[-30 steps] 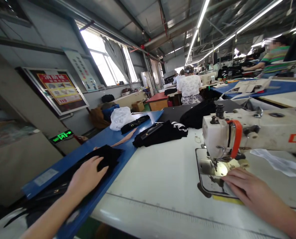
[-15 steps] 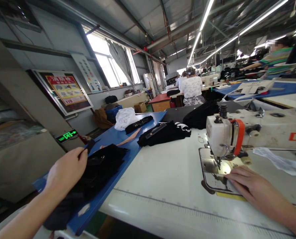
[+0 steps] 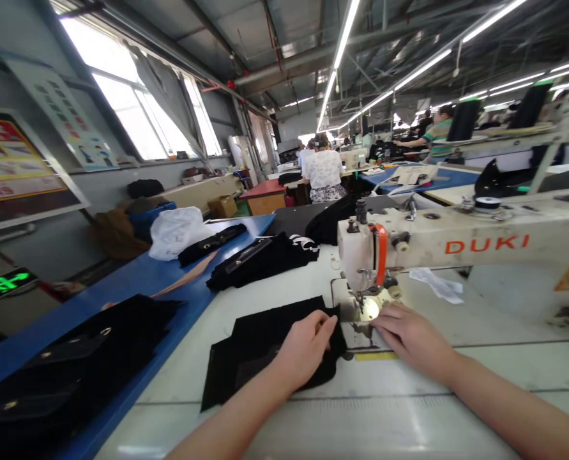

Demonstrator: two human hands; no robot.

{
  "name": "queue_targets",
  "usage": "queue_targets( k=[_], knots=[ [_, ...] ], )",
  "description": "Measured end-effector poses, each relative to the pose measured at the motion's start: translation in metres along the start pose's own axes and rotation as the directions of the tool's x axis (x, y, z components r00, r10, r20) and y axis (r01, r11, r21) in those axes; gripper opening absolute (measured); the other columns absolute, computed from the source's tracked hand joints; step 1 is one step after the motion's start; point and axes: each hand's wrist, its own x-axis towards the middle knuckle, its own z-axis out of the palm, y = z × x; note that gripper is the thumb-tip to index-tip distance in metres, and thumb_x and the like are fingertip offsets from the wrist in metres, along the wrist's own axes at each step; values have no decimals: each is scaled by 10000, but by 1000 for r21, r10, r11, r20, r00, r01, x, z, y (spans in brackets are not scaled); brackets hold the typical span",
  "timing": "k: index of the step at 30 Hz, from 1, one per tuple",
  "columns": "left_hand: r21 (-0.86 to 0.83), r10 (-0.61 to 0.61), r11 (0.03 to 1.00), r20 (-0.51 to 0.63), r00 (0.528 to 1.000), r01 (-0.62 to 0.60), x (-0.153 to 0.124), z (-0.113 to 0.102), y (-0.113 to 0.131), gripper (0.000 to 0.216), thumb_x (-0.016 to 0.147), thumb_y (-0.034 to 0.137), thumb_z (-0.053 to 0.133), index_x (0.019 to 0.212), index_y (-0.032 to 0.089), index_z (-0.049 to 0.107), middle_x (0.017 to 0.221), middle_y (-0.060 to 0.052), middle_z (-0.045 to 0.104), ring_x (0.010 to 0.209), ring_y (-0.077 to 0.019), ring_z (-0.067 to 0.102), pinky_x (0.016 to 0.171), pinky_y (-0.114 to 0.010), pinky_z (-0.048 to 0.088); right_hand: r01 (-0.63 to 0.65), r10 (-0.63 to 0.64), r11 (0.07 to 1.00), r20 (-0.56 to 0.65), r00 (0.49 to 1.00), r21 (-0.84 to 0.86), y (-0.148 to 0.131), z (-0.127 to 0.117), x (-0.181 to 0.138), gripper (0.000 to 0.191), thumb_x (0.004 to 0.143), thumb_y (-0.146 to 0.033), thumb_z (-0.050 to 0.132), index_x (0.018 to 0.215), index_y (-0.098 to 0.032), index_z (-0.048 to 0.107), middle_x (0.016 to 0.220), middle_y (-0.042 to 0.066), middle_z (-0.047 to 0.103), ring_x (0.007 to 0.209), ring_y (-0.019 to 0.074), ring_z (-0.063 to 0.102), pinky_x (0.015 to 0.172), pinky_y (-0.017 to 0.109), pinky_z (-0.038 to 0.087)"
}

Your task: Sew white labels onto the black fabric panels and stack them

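Item 1: black fabric pc. [image 3: 269, 329], qty 1. Matte; stepped cut at far L, rounded corner at near R, smoother dk. patch nr. middle. Lies approx. flat on pale tabletop [image 3: 361, 428], R edge over L side of machine's metal plate, L of needle. Your L hand [image 3: 303, 348] pinches its R end.

Item 2: sewing machine [image 3: 456, 239], qty 1. Off-white, stained; orange "DUKI" lettering, orange strip on head. Upright, R of fabric; lamp lit at needle. Your R hand [image 3: 411, 335] is just beside, nr. side.
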Motion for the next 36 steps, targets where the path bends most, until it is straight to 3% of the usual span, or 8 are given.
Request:
queue_targets(
  k=[3, 6, 8, 10, 14, 19, 24, 36],
  knots=[
    [-107, 73, 991, -49, 996, -78, -1, 0, -7, 432, 942, 500, 322, 968, 192, 624, 860, -48, 707, 641, -159, 636, 598, -280, 521, -9, 9, 1000, -9, 1000, -12, -3, -3, 3, 261, 939, -150, 444, 845, -179, 686, 822, 71, 627, 838, 197, 555, 771, 329, 463],
    [176, 281, 951, -141, 949, -256, -3, 4, -22, 365, 926, 423, 418, 1143, 226, 636, 1177, -77, 675, 1049, -218, 635, 935, -376, 511, -52, 51, 999, -66, 997, -16, -4, -3, 6, 231, 916, -134, 477, 824, -177, 684, 800, 68, 629, 822, 196, 554, 757, 319, 463],
    [371, 413, 855, -66, 908, -362, -2, 10, -30, 402, 915, 405, 452, 1267, 267, 588, 1377, -69, 561, 1271, -251, 507, 1063, -446, 423, -96, 95, 995, -133, 987, -5, -3, -3, 7, 215, 906, -124, 488, 843, -179, 686, 818, 69, 641, 828, 192, 560, 762, 314, 466],
    [494, 442, 773, 31, 896, -398, 2, 16, -35, 443, 924, 417, 433, 1343, 307, 523, 1459, -49, 479, 1349, -266, 426, 1086, -497, 388, -136, 133, 991, -185, 974, -2, 1, -7, 7, 209, 902, -121, 490, 871, -181, 688, 831, 67, 648, 833, 188, 567, 764, 307, 468],
    [590, 407, 719, 72, 910, -368, 14, 20, -42, 475, 940, 455, 372, 1391, 337, 457, 1488, -28, 431, 1375, -274, 391, 1080, -536, 381, -281, 250, 952, -224, 942, -121, 31, -31, -4, 198, 893, -143, 504, 899, -181, 698, 862, 70, 658, 860, 201, 578, 776, 312, 463],
    [620, 464, 676, 62, 884, -398, 26, 23, -51, 489, 920, 477, 399, 1393, 362, 441, 1477, -13, 439, 1366, -281, 402, 1068, -536, 396, -610, 588, 751, -166, 792, -253, 76, -71, -25, 166, 890, -213, 550, 945, -171, 702, 969, 77, 668, 852, 198, 606, 722, 282, 448],
    [635, 503, 645, 67, 861, -426, 29, 27, -54, 494, 904, 488, 402, 1379, 364, 460, 1474, -2, 432, 1361, -285, 407, 1060, -533, 408, -602, 625, 725, -48, 779, -334, 81, -78, -29, 185, 892, -175, 544, 778, -166, 689, 866, 70, 666, 822, 184, 598, 705, 260, 419],
    [626, 512, 652, 52, 857, -427, 31, 28, -55, 504, 902, 513, 393, 1368, 347, 487, 1453, -14, 466, 1346, -290, 427, 1051, -552, 411, -710, 689, 688, -170, 705, -152, 84, -86, -29, 239, 904, -189, 468, 789, -160, 676, 801, 57, 703, 676, 170, 601, 602, 254, 399]
  ],
)
